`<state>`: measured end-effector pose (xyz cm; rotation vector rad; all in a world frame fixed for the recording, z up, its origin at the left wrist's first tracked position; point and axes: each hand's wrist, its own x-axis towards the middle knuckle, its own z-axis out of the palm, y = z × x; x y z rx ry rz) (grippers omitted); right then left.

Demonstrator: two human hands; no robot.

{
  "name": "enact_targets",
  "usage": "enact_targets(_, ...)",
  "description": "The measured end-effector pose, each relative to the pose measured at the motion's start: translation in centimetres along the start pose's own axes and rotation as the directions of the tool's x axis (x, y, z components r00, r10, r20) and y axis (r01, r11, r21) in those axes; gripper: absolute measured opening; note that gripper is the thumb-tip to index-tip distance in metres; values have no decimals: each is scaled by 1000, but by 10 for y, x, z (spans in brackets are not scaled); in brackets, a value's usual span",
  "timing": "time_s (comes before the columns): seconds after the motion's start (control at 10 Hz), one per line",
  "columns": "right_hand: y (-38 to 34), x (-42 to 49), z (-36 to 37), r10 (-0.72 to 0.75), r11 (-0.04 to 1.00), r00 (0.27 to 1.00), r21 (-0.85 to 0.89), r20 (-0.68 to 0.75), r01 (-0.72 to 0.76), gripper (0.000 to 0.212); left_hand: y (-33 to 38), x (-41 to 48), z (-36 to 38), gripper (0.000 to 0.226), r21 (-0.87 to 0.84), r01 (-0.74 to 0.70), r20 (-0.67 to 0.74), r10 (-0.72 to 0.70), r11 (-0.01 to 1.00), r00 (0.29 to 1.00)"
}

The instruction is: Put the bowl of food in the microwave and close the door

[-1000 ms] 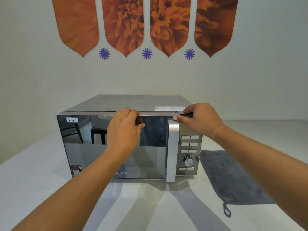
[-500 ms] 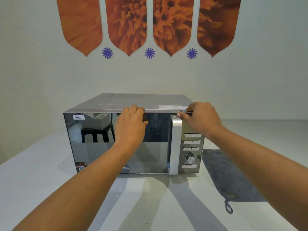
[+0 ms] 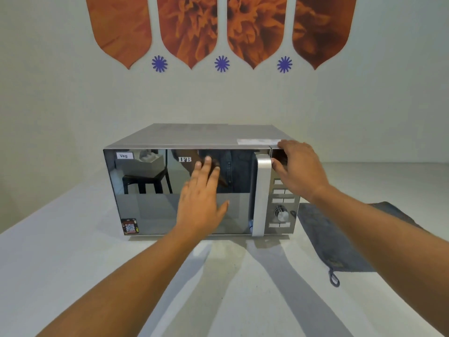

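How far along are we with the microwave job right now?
Nearly done, it seems. The microwave door sits flush with the body. The left hand lies flat against its mirrored front; the right hand rests on the top right corner. The bowl isn't visible, since the door only reflects. Left: letting go.

A pale off-white wall (image 3: 73, 98) carries four orange flower-print pointed panels (image 3: 222, 27) along the top, three small purple star-shaped decals (image 3: 222, 63) between their tips. Below, a light grey countertop (image 3: 60, 259) holds a dark grey cloth (image 3: 340, 242) at right.
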<state>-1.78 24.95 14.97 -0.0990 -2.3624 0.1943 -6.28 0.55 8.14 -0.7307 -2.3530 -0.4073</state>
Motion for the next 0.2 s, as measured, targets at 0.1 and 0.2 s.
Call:
enact_targets(0.1, -5, -31, 8, 37, 998, 999, 52, -27, -35, 66, -7, -42, 18, 88, -42, 17, 170, -10, 999, 985)
enact_targets(0.2, -22, -78, 21, 168, 966, 986, 203, -17, -161, 71, -8, -87, 31, 86, -116, 138, 310, -97, 984, 946)
